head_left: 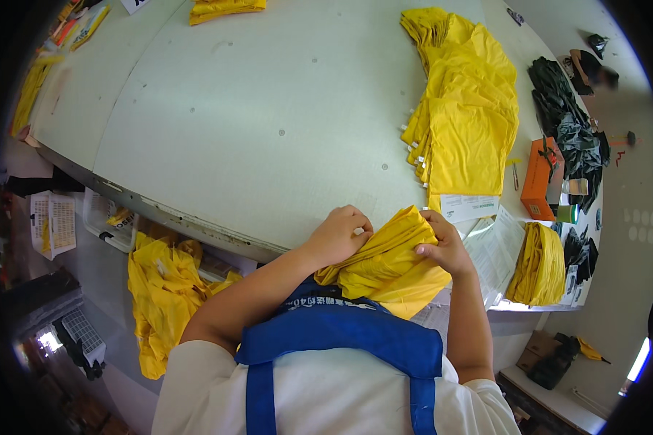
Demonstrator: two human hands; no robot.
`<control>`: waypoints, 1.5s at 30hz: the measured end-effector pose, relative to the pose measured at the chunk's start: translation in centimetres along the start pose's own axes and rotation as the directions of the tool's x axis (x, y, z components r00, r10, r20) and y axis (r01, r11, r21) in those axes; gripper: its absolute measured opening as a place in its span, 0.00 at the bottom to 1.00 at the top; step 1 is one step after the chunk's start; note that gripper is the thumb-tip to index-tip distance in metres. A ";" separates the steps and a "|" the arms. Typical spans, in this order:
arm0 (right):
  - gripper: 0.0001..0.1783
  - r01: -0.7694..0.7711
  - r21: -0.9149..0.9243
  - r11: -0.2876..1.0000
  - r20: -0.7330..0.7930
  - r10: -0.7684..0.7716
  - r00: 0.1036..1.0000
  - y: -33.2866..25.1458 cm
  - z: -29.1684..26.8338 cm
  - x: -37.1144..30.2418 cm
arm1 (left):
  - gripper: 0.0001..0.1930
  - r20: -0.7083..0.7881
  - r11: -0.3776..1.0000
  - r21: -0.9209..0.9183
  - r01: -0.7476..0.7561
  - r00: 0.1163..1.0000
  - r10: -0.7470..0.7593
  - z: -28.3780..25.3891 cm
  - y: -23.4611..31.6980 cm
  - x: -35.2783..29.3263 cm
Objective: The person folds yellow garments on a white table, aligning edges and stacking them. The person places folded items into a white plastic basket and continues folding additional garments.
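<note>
Against my body at the table's near edge is a folded bundle of thin yellow fabric (395,264), tilted up, with layered folds along its upper left side. What the fabric is made into does not show. My right hand (450,246) grips the bundle's right upper edge, thumb on the near face and fingers behind. Over its left upper side my left hand (339,235) is closed, with a small white tag (358,231) at the fingertips. Just beyond, a long overlapping row of folded yellow pieces (471,109) lies on the table, small white tags along its left edge.
A printed white sheet (468,207) lies at the row's near end. To the right are another yellow stack (540,264), an orange box (538,177), a green roll (567,214) and black fabric (566,109). Loose yellow fabric (163,297) hangs below the pale table (254,167) at left, near white baskets (53,223).
</note>
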State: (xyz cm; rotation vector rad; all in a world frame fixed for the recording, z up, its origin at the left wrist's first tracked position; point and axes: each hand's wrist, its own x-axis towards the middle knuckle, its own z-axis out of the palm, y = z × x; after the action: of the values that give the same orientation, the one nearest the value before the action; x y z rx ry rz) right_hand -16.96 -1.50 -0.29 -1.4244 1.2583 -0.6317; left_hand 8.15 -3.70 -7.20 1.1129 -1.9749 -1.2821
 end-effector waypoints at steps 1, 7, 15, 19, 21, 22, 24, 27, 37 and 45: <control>0.31 0.001 -0.004 1.000 -0.006 -0.001 1.000 0.1 0.0 -0.1 | 0.06 0.037 0.995 -0.065 0.070 0.997 -0.068 -0.2 0.3 0.1; 0.30 0.008 -0.020 1.000 -0.039 -0.009 0.999 0.1 0.1 -0.4 | 0.10 0.133 0.944 -0.169 0.283 0.956 -0.262 -0.2 1.3 -0.6; 0.31 0.033 0.029 0.999 -0.123 -0.029 0.992 0.6 -0.8 -1.3 | 0.10 0.492 0.558 -0.558 0.615 0.786 -0.375 0.0 0.9 0.3; 0.33 0.067 -0.038 0.997 -0.163 -0.073 0.984 1.3 -0.7 -1.4 | 0.10 0.332 0.743 -0.501 0.444 0.891 -0.308 1.6 -1.0 -0.2; 0.35 0.075 -0.038 0.996 -0.161 -0.080 0.984 0.7 -0.3 -1.1 | 0.10 0.196 0.874 -0.316 0.369 0.927 -0.321 1.1 0.0 -0.1; 0.36 0.082 -0.035 0.996 -0.169 -0.086 0.982 0.6 -0.2 -1.2 | 0.11 0.177 0.941 -0.197 0.276 0.954 -0.242 1.2 0.0 -0.1; 0.37 0.087 -0.014 0.996 -0.190 -0.088 0.978 1.6 -0.2 -1.4 | 0.13 0.257 0.985 -0.021 0.173 0.953 -0.162 1.2 -0.3 0.7; 0.39 0.086 0.041 0.995 -0.197 -0.077 0.977 1.7 0.2 -1.4 | 0.16 0.392 0.981 0.028 0.190 0.901 -0.186 0.9 0.1 1.3; 0.39 0.106 0.221 0.969 -0.196 -0.063 0.979 1.9 0.0 -1.3 | 0.17 0.698 0.928 -0.234 0.290 0.714 -0.047 3.3 -2.4 4.3; 0.31 0.184 -0.094 0.978 -0.192 -0.199 0.961 3.2 -0.5 -1.0 | 0.18 0.600 0.952 0.296 0.074 0.761 -0.245 0.8 1.4 4.8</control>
State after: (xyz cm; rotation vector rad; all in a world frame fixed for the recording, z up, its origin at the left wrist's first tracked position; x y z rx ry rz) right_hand -18.81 -0.28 -2.83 -1.5896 1.3212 -0.8859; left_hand 4.59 -7.13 -6.29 1.0713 -2.6512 -1.6968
